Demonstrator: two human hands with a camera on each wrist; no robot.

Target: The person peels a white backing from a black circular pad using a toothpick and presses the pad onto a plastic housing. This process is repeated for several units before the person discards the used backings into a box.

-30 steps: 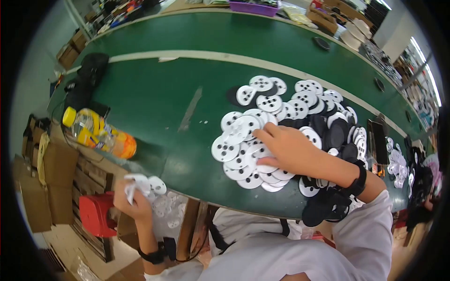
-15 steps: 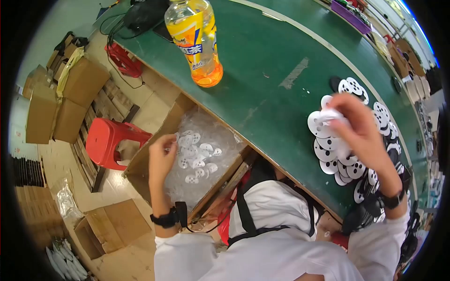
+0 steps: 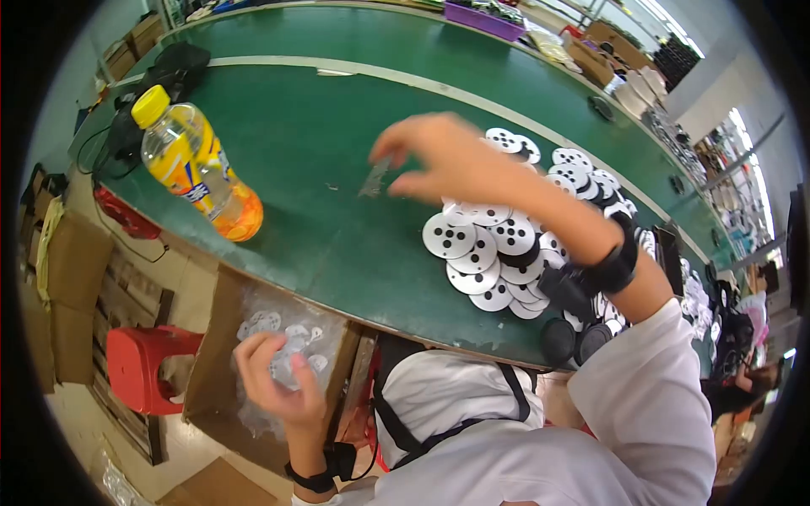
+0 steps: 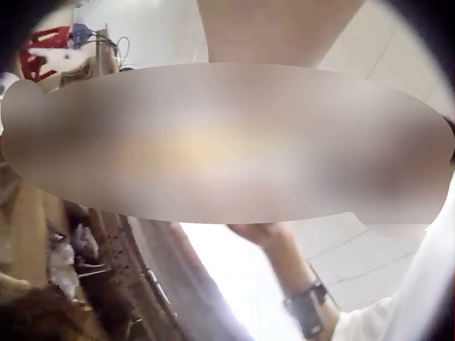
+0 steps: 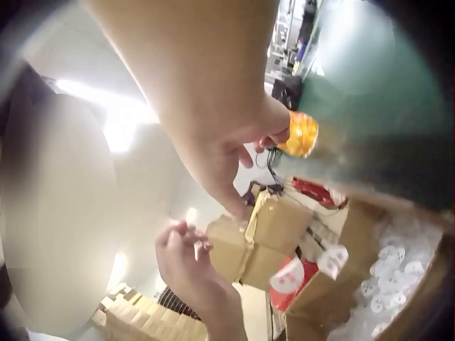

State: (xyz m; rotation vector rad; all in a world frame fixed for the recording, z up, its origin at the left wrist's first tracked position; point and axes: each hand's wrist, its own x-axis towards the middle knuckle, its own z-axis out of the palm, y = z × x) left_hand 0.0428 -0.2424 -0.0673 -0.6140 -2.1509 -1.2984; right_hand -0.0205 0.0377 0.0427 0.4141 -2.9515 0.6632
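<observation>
My right hand (image 3: 447,160) hovers over the green table, left of the heap, thumb and fingers apart with nothing between them. A heap of white round discs with dark dots (image 3: 472,257) lies on the table under that forearm. My left hand (image 3: 278,379) is over the open cardboard box (image 3: 215,350), fingers loosely bent and holding nothing visible. Inside the box, smaller-looking white discs (image 5: 391,284) lie on clear plastic. In the right wrist view, two white discs, one (image 5: 288,275) beside another (image 5: 333,261), are in mid-air near the box, untouched by either hand.
A yellow-capped drink bottle (image 3: 202,169) stands near the table's left edge. Below it, a red stool (image 3: 148,368) is beside the box. Black round pieces (image 3: 569,337) lie along the heap's near side. A purple crate (image 3: 485,18) stands at the back.
A second ago my left hand held white discs; it now holds none. My right hand had lifted white discs from the heap and has since swung left, its fingers parted. The head view has shifted.
</observation>
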